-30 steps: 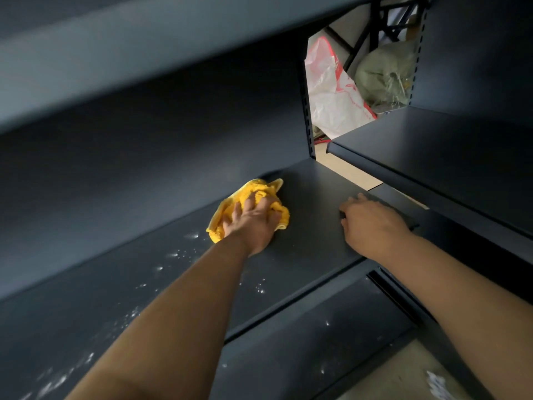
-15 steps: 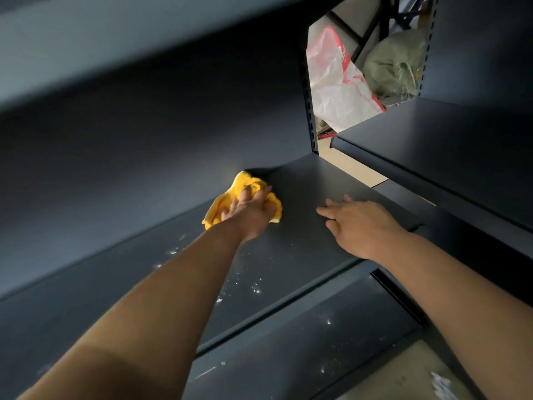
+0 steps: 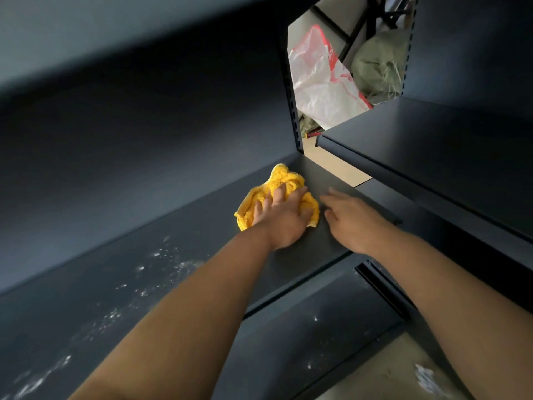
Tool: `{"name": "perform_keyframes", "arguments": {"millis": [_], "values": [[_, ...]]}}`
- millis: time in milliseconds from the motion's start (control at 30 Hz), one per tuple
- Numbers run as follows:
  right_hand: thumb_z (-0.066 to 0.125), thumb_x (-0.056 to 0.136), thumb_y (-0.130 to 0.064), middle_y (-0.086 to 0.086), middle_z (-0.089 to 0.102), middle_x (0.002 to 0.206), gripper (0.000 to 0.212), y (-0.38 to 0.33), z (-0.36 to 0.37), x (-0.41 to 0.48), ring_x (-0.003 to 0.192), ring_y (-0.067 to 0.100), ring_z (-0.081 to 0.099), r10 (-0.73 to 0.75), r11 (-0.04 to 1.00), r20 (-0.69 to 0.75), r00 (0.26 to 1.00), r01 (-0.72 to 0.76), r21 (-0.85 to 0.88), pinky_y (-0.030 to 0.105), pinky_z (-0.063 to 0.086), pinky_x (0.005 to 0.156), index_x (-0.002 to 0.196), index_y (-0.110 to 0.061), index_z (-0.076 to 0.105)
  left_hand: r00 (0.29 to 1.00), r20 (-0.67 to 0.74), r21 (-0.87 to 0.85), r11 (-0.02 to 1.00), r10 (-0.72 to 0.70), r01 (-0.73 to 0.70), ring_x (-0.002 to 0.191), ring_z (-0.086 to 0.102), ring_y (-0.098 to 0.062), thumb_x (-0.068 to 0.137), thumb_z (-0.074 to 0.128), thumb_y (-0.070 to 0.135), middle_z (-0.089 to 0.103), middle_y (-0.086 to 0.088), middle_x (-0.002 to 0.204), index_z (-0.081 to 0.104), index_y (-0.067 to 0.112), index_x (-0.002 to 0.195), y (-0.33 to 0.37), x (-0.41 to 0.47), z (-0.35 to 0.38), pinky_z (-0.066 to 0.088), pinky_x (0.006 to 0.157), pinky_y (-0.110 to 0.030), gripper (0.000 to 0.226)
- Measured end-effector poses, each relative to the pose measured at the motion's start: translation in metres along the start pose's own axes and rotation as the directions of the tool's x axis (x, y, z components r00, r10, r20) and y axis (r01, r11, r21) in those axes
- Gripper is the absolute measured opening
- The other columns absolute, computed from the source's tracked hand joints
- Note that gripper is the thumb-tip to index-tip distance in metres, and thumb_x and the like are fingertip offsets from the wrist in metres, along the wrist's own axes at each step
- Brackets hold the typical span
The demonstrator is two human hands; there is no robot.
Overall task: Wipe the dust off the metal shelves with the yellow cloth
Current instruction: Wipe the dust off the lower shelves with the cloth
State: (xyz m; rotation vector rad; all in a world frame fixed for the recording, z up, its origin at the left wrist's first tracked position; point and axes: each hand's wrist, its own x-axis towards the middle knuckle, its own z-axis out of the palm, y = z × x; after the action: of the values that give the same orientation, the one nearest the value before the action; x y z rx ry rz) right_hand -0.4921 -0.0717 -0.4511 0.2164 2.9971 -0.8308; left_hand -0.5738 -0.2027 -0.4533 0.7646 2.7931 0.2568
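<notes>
A crumpled yellow cloth (image 3: 284, 180) lies on the dark metal shelf (image 3: 202, 235), close to its back right corner. My left hand (image 3: 281, 217) presses down on the cloth with fingers stretched over it. My right hand (image 3: 354, 220) rests flat on the same shelf just right of the cloth, fingers straight, almost touching it. White dust specks (image 3: 161, 264) cover the shelf to the left, beside my left forearm. The patch under and around my hands looks clean.
A lower shelf (image 3: 317, 342) with a few white specks runs below. Another dark shelf (image 3: 432, 140) sits to the right, higher up. A slotted upright post (image 3: 292, 111) marks the corner. Behind it are a white-and-red plastic bag (image 3: 320, 82) and a green sack (image 3: 375, 64).
My left hand has pushed the cloth to the right and back toward the corner. My right hand has slid left along the shelf until it is next to the cloth.
</notes>
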Motion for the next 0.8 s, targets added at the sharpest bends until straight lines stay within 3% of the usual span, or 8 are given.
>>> {"name": "perform_keyframes", "arguments": {"millis": [167, 267, 433, 800], "values": [[0.032, 0.103, -0.033, 0.006, 0.014, 0.161, 0.041, -0.005, 0.006, -0.006, 0.142, 0.033, 0.029, -0.039, 0.992, 0.013, 0.999, 0.041, -0.116, 0.045, 0.025, 0.117, 0.133, -0.014, 0.051, 1.0, 0.008, 0.049, 0.999, 0.014, -0.014, 0.148, -0.004, -0.035, 0.098, 0.024, 0.057, -0.003, -0.004, 0.162, 0.008, 0.045, 0.15, -0.006, -0.042, 0.006, -0.002, 0.118, -0.055, 0.056], [0.027, 0.103, -0.036, 0.007, 0.018, 0.16, 0.047, -0.019, 0.016, -0.013, 0.147, 0.027, 0.017, -0.078, 0.976, 0.008, 0.997, 0.078, -0.203, 0.049, 0.015, 0.117, 0.141, -0.013, 0.043, 1.0, 0.015, 0.081, 0.996, 0.025, -0.027, 0.148, -0.004, -0.034, 0.097, 0.023, 0.06, -0.005, -0.003, 0.162, 0.005, 0.047, 0.149, -0.021, -0.062, 0.006, -0.002, 0.118, -0.056, 0.057], [0.025, 0.103, -0.039, 0.009, 0.022, 0.158, 0.053, -0.061, 0.039, -0.021, 0.148, 0.021, 0.015, -0.149, 0.963, 0.041, 0.988, 0.154, -0.222, 0.046, 0.014, 0.119, 0.147, -0.01, 0.032, 0.999, 0.04, 0.072, 0.997, -0.008, 0.005, 0.148, -0.012, -0.03, 0.096, 0.023, 0.063, -0.011, 0.0, 0.162, 0.001, 0.052, 0.147, -0.064, -0.1, 0.002, -0.006, 0.118, -0.055, 0.057], [0.028, 0.104, -0.031, 0.007, 0.024, 0.158, 0.048, -0.14, 0.075, -0.019, 0.148, 0.019, 0.013, -0.304, 0.924, 0.151, 0.941, 0.329, -0.194, 0.04, 0.012, 0.12, 0.147, -0.009, 0.031, 0.969, 0.026, 0.08, 0.967, -0.246, 0.244, 0.149, -0.011, -0.022, 0.092, 0.027, 0.067, -0.01, 0.007, 0.162, 0.0, 0.061, 0.142, -0.175, -0.172, -0.011, -0.002, 0.119, -0.051, 0.057]]}}
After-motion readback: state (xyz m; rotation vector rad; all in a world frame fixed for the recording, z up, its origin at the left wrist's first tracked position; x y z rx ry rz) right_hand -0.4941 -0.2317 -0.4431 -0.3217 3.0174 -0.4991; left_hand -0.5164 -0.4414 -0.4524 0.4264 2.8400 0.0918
